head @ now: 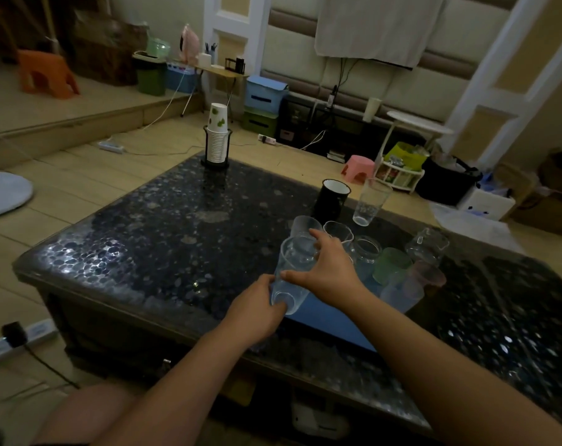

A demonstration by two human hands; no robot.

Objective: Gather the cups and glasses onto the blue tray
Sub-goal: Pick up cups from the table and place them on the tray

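Note:
A clear glass (293,275) is held tilted over the near left corner of the blue tray (334,320). My left hand (257,309) grips its base and my right hand (329,268) wraps its upper side. On the tray stand several vessels: two clear glasses (305,225) (337,230), a clear jar (365,254), a green cup (390,263), a pink cup (426,278), a pale frosted cup (400,292) and a glass pitcher (429,244). Beyond the tray, a black mug (331,199) and a tall clear glass (371,201) stand on the table.
The dark pebble-patterned table (163,233) carries a holder with stacked paper cups (216,140) at its far edge. A power strip and cable (15,341) lie on the floor at left. A pink stool (358,167) and baskets stand beyond the table at right.

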